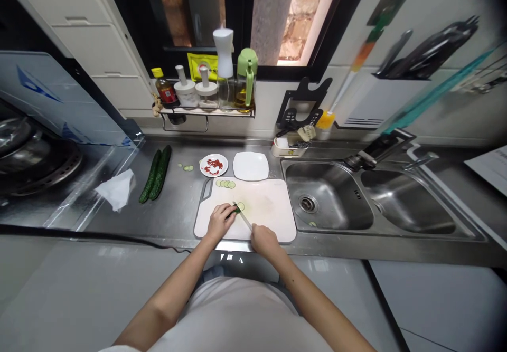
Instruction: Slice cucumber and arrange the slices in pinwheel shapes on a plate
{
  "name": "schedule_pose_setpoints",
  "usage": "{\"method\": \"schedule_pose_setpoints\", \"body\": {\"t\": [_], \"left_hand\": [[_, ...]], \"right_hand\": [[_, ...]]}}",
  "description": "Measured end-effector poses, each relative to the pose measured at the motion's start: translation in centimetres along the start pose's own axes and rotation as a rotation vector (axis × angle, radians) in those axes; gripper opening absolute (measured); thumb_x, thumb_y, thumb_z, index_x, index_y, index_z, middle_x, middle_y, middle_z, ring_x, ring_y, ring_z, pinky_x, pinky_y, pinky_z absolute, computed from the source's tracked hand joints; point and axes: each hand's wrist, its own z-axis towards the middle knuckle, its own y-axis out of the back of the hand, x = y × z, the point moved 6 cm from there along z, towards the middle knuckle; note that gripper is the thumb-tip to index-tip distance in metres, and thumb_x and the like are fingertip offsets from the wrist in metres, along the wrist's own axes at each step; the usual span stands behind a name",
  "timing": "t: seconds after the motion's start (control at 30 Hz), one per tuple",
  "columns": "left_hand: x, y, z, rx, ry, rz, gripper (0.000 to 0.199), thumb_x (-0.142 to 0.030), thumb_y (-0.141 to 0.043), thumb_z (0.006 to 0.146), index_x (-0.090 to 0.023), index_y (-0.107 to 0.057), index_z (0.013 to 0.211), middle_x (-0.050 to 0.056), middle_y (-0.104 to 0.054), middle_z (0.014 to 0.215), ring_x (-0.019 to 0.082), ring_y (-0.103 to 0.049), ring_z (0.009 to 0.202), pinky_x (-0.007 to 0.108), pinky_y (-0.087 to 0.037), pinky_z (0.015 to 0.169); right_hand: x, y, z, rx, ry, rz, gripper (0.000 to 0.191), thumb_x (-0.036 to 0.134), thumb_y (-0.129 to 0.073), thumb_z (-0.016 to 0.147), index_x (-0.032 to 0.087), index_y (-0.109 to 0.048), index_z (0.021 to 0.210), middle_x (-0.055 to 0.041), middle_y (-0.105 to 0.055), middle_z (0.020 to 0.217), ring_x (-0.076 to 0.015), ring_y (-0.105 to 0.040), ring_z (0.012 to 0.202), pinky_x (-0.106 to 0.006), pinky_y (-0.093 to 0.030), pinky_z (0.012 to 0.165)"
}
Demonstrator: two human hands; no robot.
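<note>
A white cutting board (pixel 269 209) with a grey handle lies on the steel counter. My left hand (pixel 219 221) is closed on a short piece of cucumber (pixel 233 211) over the board's left half. My right hand (pixel 264 238) grips a knife (pixel 245 219), whose blade points up and left to the cucumber's cut end. One pale slice (pixel 241 206) is beside the blade. Several round slices (pixel 225 184) overlap in a row near the board's upper left corner. Behind the board are a plate with chopped red pieces (pixel 214 165) and a bare white plate (pixel 251 166).
Two whole cucumbers (pixel 160 173) and a white cloth or tissue (pixel 118 189) lie on the left. A few slices (pixel 188 168) rest on the counter. The double sink (pixel 328 199) borders the board's right side. Above the counter hangs a condiment rack (pixel 206 112). A stove (pixel 39 167) stands far left.
</note>
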Motion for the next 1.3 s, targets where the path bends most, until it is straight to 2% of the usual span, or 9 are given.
{"method": "schedule_pose_setpoints", "body": {"t": [0.3,0.87,1.3], "left_hand": [[0.0,0.1,0.1,-0.016,0.021,-0.018,0.021,-0.028,-0.057,0.09,-0.025,-0.068,0.107,0.006,-0.066,0.104,0.018,-0.06,0.097,0.034,-0.051,0.087],[-0.1,0.0,0.5,0.049,0.052,-0.093,0.019,-0.027,-0.055,0.09,-0.024,-0.067,0.105,0.006,-0.064,0.1,0.019,-0.059,0.097,0.036,-0.05,0.087],[-0.2,0.1,0.5,0.051,0.055,-0.102,0.02,-0.024,-0.056,0.088,-0.024,-0.067,0.104,0.005,-0.062,0.096,0.019,-0.059,0.095,0.034,-0.05,0.085]], "right_hand": [[-0.1,0.0,0.2,-0.022,0.008,-0.004,0.03,0.01,-0.038,0.092,0.012,-0.06,0.112,-0.0177,-0.069,0.104,-0.0245,-0.066,0.102,-0.031,-0.045,0.077],[-0.1,0.5,0.6,-0.015,0.022,-0.033,0.03,0.012,-0.037,0.092,0.013,-0.06,0.111,-0.0173,-0.07,0.105,-0.0251,-0.066,0.101,-0.032,-0.046,0.077],[1.2,1.7,1.7,-0.03,0.034,-0.024,0.031,0.01,-0.037,0.091,0.013,-0.06,0.112,-0.0164,-0.07,0.106,-0.0248,-0.066,0.102,-0.031,-0.045,0.077]]}}
